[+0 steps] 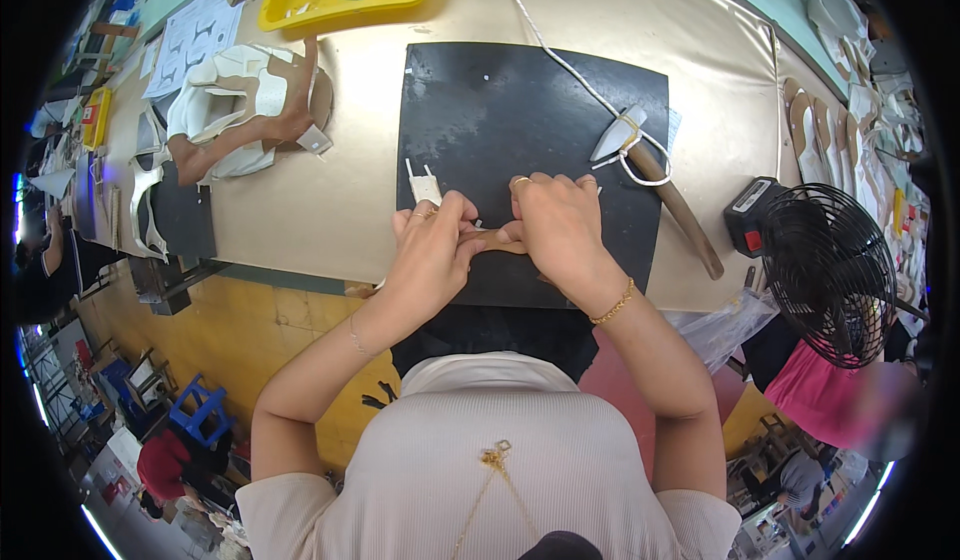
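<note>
Both my hands work close together over the near part of a black mat (530, 110). My left hand (435, 245) is closed, thumb and fingers pinching one end of a narrow tan-brown strip, apparently a leather piece (495, 244). My right hand (562, 222) has its fingers curled on the strip's other end. Most of the piece is hidden under my fingers. Just beyond my left hand a white piece with two thin prongs (425, 186) sticks out. To the right of my right hand lies a hammer (682, 222) with a wooden handle; white cord (570, 65) loops about its head.
On the left stands a pile of brown and white cut pieces (245, 110). A yellow tray (350, 5) sits at the far edge. A black fan (830, 270) is at the right, with brown-and-white pieces (815, 140) beyond it. Other people are at both sides.
</note>
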`<action>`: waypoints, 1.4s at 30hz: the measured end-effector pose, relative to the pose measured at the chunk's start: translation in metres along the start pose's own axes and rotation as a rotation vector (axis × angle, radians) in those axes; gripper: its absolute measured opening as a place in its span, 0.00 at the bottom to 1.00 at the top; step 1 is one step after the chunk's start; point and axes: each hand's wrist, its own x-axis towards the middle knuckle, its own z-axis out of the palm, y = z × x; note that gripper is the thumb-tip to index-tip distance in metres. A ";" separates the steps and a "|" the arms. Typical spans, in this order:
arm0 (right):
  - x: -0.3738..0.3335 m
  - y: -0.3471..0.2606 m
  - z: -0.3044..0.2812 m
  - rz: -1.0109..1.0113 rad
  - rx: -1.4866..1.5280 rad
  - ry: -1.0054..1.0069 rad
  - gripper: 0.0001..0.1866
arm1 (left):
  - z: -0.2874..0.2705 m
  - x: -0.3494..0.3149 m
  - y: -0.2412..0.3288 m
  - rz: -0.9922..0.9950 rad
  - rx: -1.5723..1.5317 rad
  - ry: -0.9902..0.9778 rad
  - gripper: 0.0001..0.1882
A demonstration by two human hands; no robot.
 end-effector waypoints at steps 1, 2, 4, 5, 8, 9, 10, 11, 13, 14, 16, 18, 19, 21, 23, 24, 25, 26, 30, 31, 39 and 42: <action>0.000 0.000 -0.001 0.005 -0.001 -0.003 0.17 | 0.001 0.001 0.000 -0.012 0.028 -0.006 0.13; 0.000 0.000 -0.002 -0.008 0.002 -0.005 0.16 | 0.001 0.003 0.001 -0.036 0.058 -0.019 0.15; -0.002 -0.001 -0.006 -0.023 0.005 -0.025 0.15 | 0.005 0.004 0.004 -0.013 0.135 0.003 0.16; -0.005 -0.004 -0.008 -0.059 0.004 0.049 0.14 | 0.007 0.004 0.006 0.002 0.176 0.027 0.17; -0.027 -0.016 -0.012 -0.110 0.088 0.152 0.11 | 0.010 0.004 0.009 0.033 0.251 0.026 0.19; -0.041 -0.021 -0.011 -0.105 0.177 0.134 0.10 | 0.009 0.003 0.009 0.045 0.218 0.037 0.19; -0.052 -0.024 -0.009 -0.137 0.267 0.156 0.10 | 0.009 0.003 0.009 0.019 0.185 0.027 0.19; -0.059 -0.027 -0.004 -0.155 0.275 0.161 0.10 | 0.008 0.004 0.008 -0.008 0.152 0.012 0.19; -0.066 -0.027 0.010 -0.269 0.283 0.253 0.12 | 0.008 0.006 0.006 -0.030 0.112 0.003 0.18; -0.068 -0.025 0.016 -0.299 0.216 0.270 0.13 | 0.008 0.006 0.005 -0.027 0.106 0.008 0.18; -0.070 -0.022 0.027 -0.356 0.089 0.317 0.16 | 0.008 0.007 0.004 -0.022 0.103 0.011 0.17; -0.073 -0.023 0.036 -0.363 0.028 0.328 0.16 | 0.009 0.007 0.003 -0.011 0.109 -0.003 0.16; -0.073 -0.024 0.038 -0.370 -0.001 0.352 0.17 | 0.009 0.007 0.002 -0.002 0.119 -0.005 0.15; -0.074 -0.028 0.042 -0.340 0.001 0.355 0.19 | 0.009 0.007 0.002 0.020 0.136 -0.014 0.14; -0.073 -0.031 0.045 -0.321 -0.046 0.363 0.19 | 0.007 0.006 0.001 0.060 0.172 -0.041 0.13; -0.072 -0.033 0.046 -0.315 -0.093 0.365 0.18 | 0.006 0.006 0.000 0.079 0.189 -0.056 0.13; -0.071 -0.035 0.048 -0.302 -0.141 0.353 0.17 | 0.004 0.006 0.000 0.086 0.162 -0.070 0.13; -0.071 -0.036 0.049 -0.302 -0.144 0.374 0.18 | 0.002 0.005 0.000 0.094 0.135 -0.082 0.13; -0.074 -0.037 0.053 -0.280 -0.144 0.402 0.22 | -0.003 0.001 0.000 0.119 0.117 -0.135 0.17; -0.075 -0.037 0.054 -0.274 -0.136 0.407 0.23 | -0.004 -0.001 0.000 0.135 0.113 -0.129 0.18; -0.078 -0.038 0.056 -0.274 -0.172 0.375 0.25 | -0.006 -0.002 -0.008 0.172 0.060 -0.140 0.27; -0.080 -0.038 0.056 -0.271 -0.179 0.366 0.25 | -0.007 -0.002 -0.012 0.199 0.155 -0.060 0.28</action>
